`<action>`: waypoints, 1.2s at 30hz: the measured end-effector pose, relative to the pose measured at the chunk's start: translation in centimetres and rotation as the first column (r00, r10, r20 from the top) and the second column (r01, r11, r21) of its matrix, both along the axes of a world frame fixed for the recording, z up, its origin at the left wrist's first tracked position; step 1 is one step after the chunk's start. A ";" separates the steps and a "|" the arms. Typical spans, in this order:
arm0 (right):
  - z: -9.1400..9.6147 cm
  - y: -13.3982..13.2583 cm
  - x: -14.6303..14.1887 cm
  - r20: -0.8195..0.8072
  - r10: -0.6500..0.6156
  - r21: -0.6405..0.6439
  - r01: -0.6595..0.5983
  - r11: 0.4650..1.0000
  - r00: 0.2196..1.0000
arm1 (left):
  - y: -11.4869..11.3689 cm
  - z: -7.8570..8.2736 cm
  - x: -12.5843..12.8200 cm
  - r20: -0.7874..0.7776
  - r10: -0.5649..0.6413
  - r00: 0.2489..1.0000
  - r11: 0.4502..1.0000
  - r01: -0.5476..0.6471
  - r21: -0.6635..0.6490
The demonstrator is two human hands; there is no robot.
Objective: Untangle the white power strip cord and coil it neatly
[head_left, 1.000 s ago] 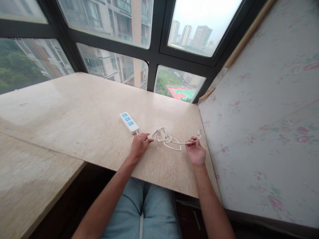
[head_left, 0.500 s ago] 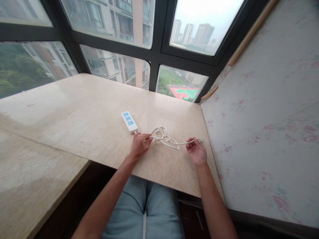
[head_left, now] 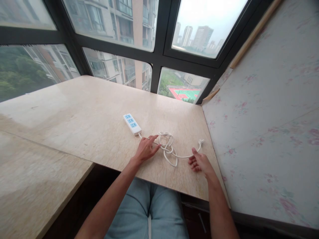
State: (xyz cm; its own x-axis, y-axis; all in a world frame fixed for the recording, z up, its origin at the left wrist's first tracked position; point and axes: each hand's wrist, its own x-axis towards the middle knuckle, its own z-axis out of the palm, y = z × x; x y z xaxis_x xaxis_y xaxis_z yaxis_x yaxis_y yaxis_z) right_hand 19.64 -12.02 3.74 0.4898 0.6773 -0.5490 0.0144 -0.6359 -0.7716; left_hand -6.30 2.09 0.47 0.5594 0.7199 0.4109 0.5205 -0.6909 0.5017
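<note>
A white power strip (head_left: 132, 124) with blue socket faces lies on the stone-patterned counter. Its white power cord (head_left: 176, 155) runs from the near end under my left hand (head_left: 147, 148) and forms a loose tangle of loops. Thumb and index finger of that hand are spread apart beside the loops, touching the cord; its other fingers are partly hidden. To the right, my right hand (head_left: 199, 163) has its fingers curled, with the cord pinched under the thumb. The plug (head_left: 201, 141) at the cord's end sticks out beyond this hand, over the counter.
The beige counter (head_left: 99, 109) ends at dark-framed windows (head_left: 154, 56) in front. A wall with flowered paper (head_left: 249, 132) closes the right side. The counter's front edge is close to my lap (head_left: 159, 209), and a lower slab (head_left: 37, 176) lies to the left.
My right hand has turned over and slid back along the cord, away from the plug, which now shows fully. The loops have spread toward me. My left hand has stayed nearly in place.
</note>
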 end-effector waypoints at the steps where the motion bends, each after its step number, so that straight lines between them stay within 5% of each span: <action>1: 0.2 -0.4 0.3 0.151 0.049 -0.079 -0.037 0.996 0.987 | 0.0 0.0 0.0 -0.009 0.003 1.000 1.000 -0.003 0.012; 4: 1.0 -1.1 0.5 0.543 0.188 -0.151 -0.125 0.981 0.818 | 0.1 -0.1 0.0 -0.011 0.004 1.000 1.000 -0.004 0.025; 7: 2.1 -0.1 -1.2 0.762 0.135 0.035 -0.249 0.968 0.633 | 0.1 -0.1 0.0 0.015 -0.006 1.000 1.000 0.006 0.005; 9: 2.8 2.0 -3.3 0.820 0.070 0.208 -0.409 0.888 0.568 | 0.1 -0.1 -0.1 0.031 -0.008 0.999 1.000 0.009 -0.018; 11: 3.2 4.9 -5.4 0.858 0.023 0.332 -0.587 0.738 0.514 | 0.0 0.1 -0.1 0.035 -0.006 0.999 0.999 0.008 -0.049; 13: 3.4 8.0 -6.9 0.907 0.094 0.264 -0.727 0.633 0.411 | 0.0 0.3 -0.2 0.033 -0.003 0.999 0.997 0.006 -0.079; 16: 3.4 11.7 -7.4 0.870 0.311 0.111 -0.767 0.632 0.383 | -0.1 0.6 -0.4 0.036 0.015 0.999 0.993 -0.010 -0.115; 18: 3.2 13.0 -6.9 0.788 0.383 0.108 -0.720 0.686 0.482 | 0.0 0.6 -0.4 0.043 0.039 0.998 0.990 -0.033 -0.140; 21: 2.6 13.5 -5.8 0.579 0.293 0.327 -0.546 0.771 0.761 | 0.1 0.4 -0.5 0.058 0.080 0.995 0.985 -0.070 -0.157; 23: 2.2 13.4 -5.2 0.313 0.170 0.500 -0.315 0.807 0.934 | 0.2 0.3 -0.4 0.076 0.103 0.992 0.984 -0.090 -0.157; 25: 2.0 13.3 -4.8 0.014 0.046 0.591 -0.045 0.805 0.999 | 0.3 0.2 -0.4 0.094 0.119 0.988 0.982 -0.103 -0.159; 30: 2.2 13.6 -4.3 -0.516 -0.160 0.522 0.457 0.720 0.841 | 0.4 0.3 -0.3 0.180 0.174 0.968 0.974 -0.142 -0.177; 36: 2.7 13.5 -3.8 -0.751 -0.227 0.323 0.645 0.693 0.619 | 0.6 0.4 -0.3 0.281 0.218 0.935 0.956 -0.146 -0.255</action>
State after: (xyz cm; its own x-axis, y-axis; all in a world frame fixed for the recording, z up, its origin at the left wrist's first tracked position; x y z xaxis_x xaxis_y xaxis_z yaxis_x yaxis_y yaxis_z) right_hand 15.89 1.48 6.45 0.4948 0.7337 -0.4657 -0.7465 0.0845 -0.6600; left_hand -6.59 2.66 0.86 0.2845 0.8908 0.3544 0.4244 -0.4485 0.7866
